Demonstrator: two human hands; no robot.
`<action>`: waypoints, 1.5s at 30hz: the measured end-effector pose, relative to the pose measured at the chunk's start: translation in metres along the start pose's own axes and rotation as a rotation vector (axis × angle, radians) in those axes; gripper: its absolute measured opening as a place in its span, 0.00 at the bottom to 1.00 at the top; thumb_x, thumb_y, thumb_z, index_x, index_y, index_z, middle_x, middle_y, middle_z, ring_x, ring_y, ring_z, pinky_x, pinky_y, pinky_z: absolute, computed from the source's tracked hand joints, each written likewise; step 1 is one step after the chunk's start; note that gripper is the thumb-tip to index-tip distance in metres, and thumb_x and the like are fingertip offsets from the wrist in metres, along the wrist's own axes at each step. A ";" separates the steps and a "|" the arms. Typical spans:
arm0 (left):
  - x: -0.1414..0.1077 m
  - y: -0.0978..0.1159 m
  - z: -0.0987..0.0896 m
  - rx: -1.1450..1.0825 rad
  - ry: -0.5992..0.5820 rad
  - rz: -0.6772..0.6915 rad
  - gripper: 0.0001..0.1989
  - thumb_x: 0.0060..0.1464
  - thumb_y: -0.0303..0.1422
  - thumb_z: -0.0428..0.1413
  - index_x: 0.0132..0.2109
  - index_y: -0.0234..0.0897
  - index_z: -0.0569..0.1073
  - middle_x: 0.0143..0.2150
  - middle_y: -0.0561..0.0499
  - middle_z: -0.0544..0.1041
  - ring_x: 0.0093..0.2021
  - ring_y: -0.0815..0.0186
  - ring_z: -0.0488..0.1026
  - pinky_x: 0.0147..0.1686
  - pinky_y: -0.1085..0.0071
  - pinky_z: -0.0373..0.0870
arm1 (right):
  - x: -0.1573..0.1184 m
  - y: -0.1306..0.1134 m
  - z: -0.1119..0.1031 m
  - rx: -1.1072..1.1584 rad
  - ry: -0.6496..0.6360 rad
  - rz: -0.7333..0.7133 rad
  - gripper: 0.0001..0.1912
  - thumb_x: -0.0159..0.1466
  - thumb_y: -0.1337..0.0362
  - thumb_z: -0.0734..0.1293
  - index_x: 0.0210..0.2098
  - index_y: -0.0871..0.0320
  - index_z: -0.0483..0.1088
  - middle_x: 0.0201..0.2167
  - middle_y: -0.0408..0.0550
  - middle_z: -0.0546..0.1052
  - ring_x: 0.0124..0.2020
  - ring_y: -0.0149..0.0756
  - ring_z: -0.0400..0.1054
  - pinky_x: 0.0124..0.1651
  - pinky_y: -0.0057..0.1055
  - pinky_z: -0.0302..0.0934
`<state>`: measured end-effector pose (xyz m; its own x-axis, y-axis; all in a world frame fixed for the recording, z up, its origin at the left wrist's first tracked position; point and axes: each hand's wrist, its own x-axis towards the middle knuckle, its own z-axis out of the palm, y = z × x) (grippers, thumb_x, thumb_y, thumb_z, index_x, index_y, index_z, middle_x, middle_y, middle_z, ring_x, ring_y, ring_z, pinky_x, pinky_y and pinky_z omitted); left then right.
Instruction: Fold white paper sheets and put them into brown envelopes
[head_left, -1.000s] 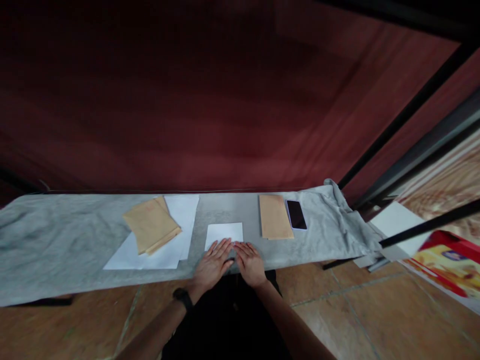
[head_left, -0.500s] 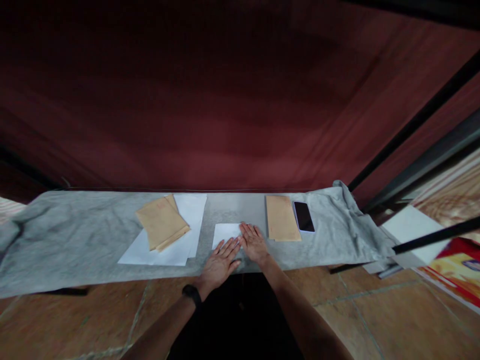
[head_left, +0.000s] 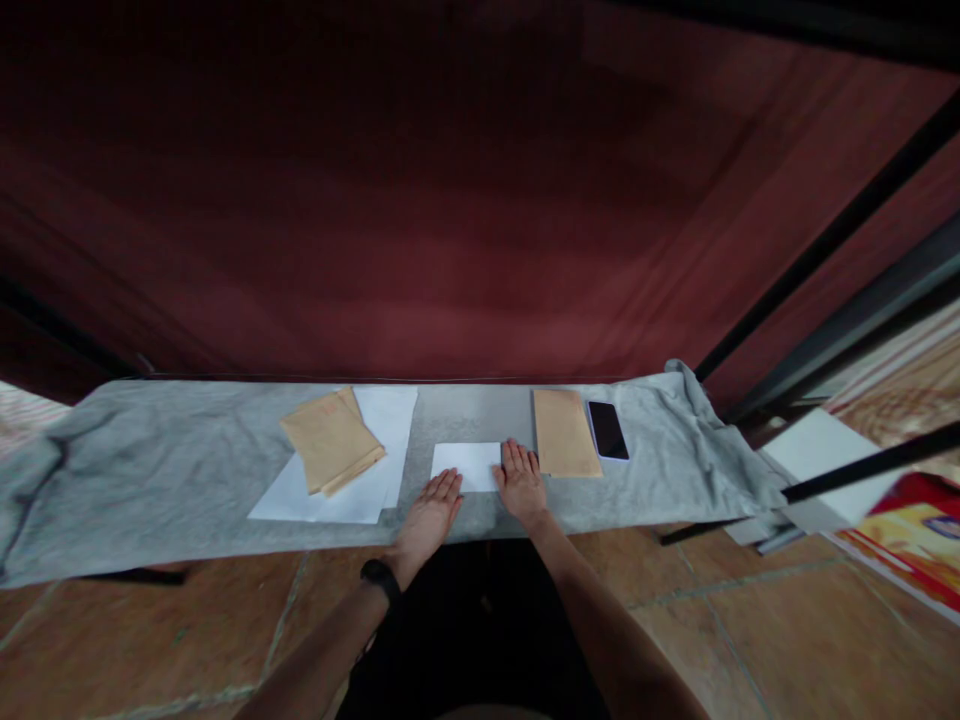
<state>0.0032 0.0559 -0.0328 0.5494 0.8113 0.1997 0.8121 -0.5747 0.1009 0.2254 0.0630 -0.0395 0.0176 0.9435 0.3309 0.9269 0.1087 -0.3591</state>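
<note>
A small white paper, rectangular in outline, lies flat on the grey cloth near the front edge. My left hand rests on its lower left corner, fingers extended and lying flat. At the paper's right edge lies my right hand, also flat with its fingers stretched out. Tan envelopes are stacked just right of my right hand. More tan envelopes lie askew on large white sheets to the left.
A phone with a dark screen lies beside the right envelopes. Grey cloth covers the long narrow surface. A dark red panel stands behind it. A red and yellow package is at the lower right.
My hands have moved apart, the left one to the left and the right one to the right. More of the small white paper shows between them.
</note>
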 end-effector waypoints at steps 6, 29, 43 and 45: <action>0.014 0.007 -0.009 0.073 -0.127 0.019 0.24 0.61 0.22 0.42 0.62 0.32 0.67 0.63 0.34 0.69 0.64 0.53 0.66 0.59 0.52 0.67 | -0.011 -0.012 0.000 0.053 0.062 0.125 0.22 0.66 0.67 0.60 0.59 0.57 0.68 0.57 0.58 0.72 0.58 0.49 0.63 0.60 0.46 0.57; 0.059 -0.011 -0.114 -0.474 0.109 -0.046 0.16 0.64 0.37 0.47 0.49 0.42 0.77 0.46 0.50 0.81 0.46 0.61 0.77 0.48 0.66 0.71 | -0.002 -0.014 -0.038 0.783 -0.067 0.249 0.16 0.66 0.53 0.60 0.37 0.54 0.75 0.32 0.45 0.80 0.34 0.38 0.74 0.36 0.32 0.71; 0.051 -0.013 -0.032 -0.796 0.160 -0.695 0.23 0.51 0.22 0.53 0.55 0.33 0.73 0.28 0.53 0.77 0.29 0.65 0.75 0.34 0.70 0.70 | 0.003 -0.036 -0.026 0.389 -0.097 0.488 0.21 0.65 0.64 0.63 0.57 0.61 0.67 0.42 0.58 0.80 0.43 0.45 0.75 0.45 0.35 0.65; 0.052 -0.011 -0.032 -0.722 0.148 -0.676 0.24 0.52 0.21 0.51 0.57 0.32 0.72 0.34 0.49 0.79 0.35 0.63 0.76 0.41 0.68 0.71 | 0.000 -0.037 -0.025 0.260 -0.094 0.432 0.26 0.65 0.66 0.62 0.63 0.61 0.61 0.48 0.60 0.78 0.48 0.46 0.74 0.49 0.35 0.64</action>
<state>0.0168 0.1007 0.0072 -0.0538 0.9985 -0.0037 0.6039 0.0355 0.7963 0.2008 0.0515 -0.0042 0.3337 0.9423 0.0283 0.7185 -0.2348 -0.6547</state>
